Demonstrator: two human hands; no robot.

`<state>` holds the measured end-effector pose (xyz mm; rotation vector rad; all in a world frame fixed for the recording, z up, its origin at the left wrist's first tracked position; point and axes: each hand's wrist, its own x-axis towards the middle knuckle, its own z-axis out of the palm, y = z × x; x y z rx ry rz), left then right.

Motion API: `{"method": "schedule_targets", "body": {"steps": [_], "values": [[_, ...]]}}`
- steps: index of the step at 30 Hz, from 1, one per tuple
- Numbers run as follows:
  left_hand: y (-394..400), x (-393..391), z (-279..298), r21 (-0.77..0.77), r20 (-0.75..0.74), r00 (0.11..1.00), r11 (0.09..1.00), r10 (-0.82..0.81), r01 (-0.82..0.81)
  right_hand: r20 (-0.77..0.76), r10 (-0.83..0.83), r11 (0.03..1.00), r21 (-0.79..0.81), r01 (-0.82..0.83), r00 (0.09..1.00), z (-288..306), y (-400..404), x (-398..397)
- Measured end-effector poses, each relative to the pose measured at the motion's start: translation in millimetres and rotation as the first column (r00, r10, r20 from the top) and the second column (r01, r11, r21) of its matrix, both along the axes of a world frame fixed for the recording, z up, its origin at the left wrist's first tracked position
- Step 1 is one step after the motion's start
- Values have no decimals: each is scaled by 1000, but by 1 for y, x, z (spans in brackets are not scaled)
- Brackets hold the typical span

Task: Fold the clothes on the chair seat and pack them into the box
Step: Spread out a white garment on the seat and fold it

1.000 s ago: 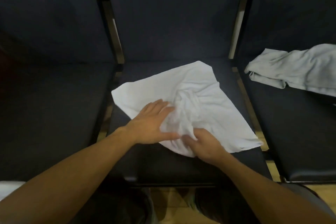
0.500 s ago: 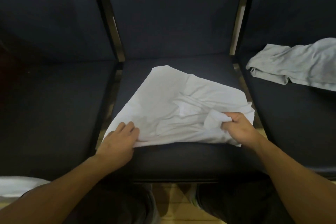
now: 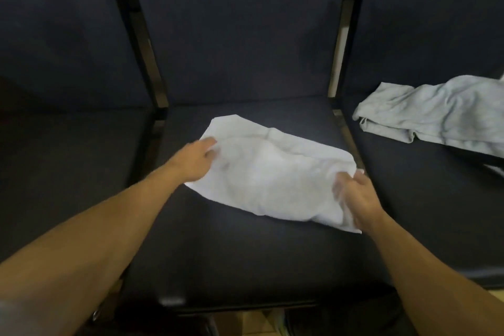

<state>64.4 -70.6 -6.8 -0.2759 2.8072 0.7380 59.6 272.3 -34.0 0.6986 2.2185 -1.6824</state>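
Both hands moved up | left hand (image 3: 195, 162), right hand (image 3: 354, 194) grip white cloth (image 3: 272, 174) edges

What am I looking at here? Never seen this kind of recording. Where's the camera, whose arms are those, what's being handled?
There is no machine: a person works with two bare hands. The single camera is worn on the person's head and looks forward and down, so the two forearms come in from the bottom edge. In front is a row of dark padded chairs. On the middle chair seat lies a white garment, partly folded into a rough oblong. The left hand holds its left edge, fingers pinching the cloth. The right hand grips the right end, fingers curled into the fabric. On the seat to the right lies a crumpled grey garment, untouched by either hand. The box meant for packing does not show in this picture.
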Motion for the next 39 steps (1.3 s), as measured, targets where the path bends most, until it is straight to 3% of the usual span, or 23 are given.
{"method": "schedule_targets", "body": {"steps": [2,4,6,10,13,16,19,23,28,31,36,39], "values": [[2,0,-23,-226,133,991,974,2,29,-16,97,990,107,-95,995,4,0,-6],[0,7,-29,-307,161,987,950,-14,63,-33,182,969,173,-173,983,8,-2,-15],[-12,26,-32,-223,244,968,968,-54,111,11,282,926,257,-275,959,13,-7,-22],[-47,100,-20,119,385,905,982,-182,147,69,527,781,353,-515,847,14,-15,-33],[-55,132,-3,210,317,937,974,-148,83,-21,621,736,360,-573,784,14,-17,-31],[-44,127,8,303,55,992,945,114,-125,-224,494,860,270,-434,840,20,-19,-33],[-36,104,-1,222,-56,954,935,294,-275,-296,324,939,220,-266,899,18,-16,-43],[-45,79,-27,94,10,930,926,367,-366,-96,303,875,422,-237,948,-6,-13,-50],[-52,64,-29,-43,46,931,932,361,-359,-83,391,767,581,-274,917,-7,-18,-63],[-58,68,-23,-45,27,919,919,393,-391,-224,416,769,604,-209,881,0,-23,-64],[-64,78,-15,-52,60,909,911,412,-410,-395,357,886,430,-173,847,3,-30,-65],[-63,80,-12,-130,128,929,935,346,-331,-419,519,735,664,-138,746,-2,-30,-61]]}}
